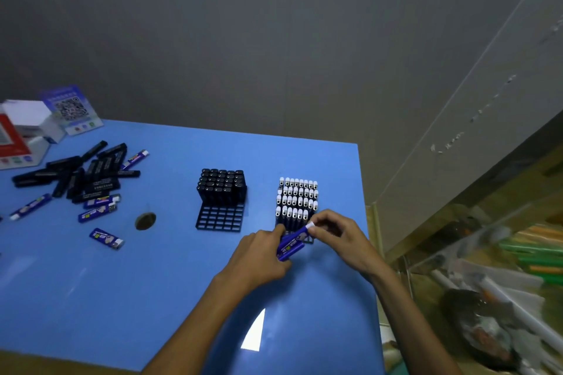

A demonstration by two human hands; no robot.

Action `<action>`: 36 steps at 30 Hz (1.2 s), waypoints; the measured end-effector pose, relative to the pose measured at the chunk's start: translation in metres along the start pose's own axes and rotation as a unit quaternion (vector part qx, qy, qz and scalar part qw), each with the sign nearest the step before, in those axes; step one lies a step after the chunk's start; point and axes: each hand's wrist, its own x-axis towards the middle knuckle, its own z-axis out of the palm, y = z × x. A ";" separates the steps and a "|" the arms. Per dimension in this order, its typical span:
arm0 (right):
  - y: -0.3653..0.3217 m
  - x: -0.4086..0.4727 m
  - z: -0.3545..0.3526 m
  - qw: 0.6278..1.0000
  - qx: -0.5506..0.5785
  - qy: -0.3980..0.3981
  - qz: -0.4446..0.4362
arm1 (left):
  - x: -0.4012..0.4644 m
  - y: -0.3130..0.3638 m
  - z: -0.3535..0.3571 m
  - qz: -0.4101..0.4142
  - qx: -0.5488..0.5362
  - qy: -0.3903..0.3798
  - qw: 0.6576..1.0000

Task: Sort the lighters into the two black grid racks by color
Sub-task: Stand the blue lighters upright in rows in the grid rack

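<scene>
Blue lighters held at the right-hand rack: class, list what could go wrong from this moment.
1. The left hand grips several blue lighters at once; one may slip out while the right hand pinches a white cap.
2. The right black grid rack is packed with white-capped lighters; a nudge may tip them.
3. Loose black lighters and blue ones lie mixed, inviting missorting.

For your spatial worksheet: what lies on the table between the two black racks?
Nothing: the head view shows bare blue table between the left rack and right rack.
</scene>
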 end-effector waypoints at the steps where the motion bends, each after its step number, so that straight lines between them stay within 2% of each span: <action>1: 0.000 0.000 -0.002 1.000 0.017 0.007 0.001 | 0.000 0.000 0.000 -0.002 0.001 0.000 1.000; 5: -0.002 0.001 -0.014 0.993 0.100 0.063 0.005 | 0.000 -0.006 -0.001 -0.011 0.001 -0.003 1.000; 8: 0.002 0.000 -0.023 0.990 0.104 0.092 0.017 | 0.001 -0.013 -0.001 -0.019 0.001 -0.003 1.000; 16: 0.022 0.003 -0.024 0.990 -0.004 0.138 0.020 | 0.003 -0.020 -0.001 -0.019 -0.012 -0.004 1.000; 22: 0.033 0.007 -0.021 0.983 -0.138 0.125 -0.004 | 0.002 -0.026 0.002 -0.032 -0.019 -0.005 0.999; 30: 0.039 0.016 -0.018 0.976 -0.157 0.152 0.019 | 0.007 -0.030 0.002 -0.038 -0.021 0.005 0.999; 36: 0.038 0.021 -0.016 0.967 -0.202 0.151 -0.028 | 0.008 -0.030 0.003 -0.031 -0.024 0.005 0.999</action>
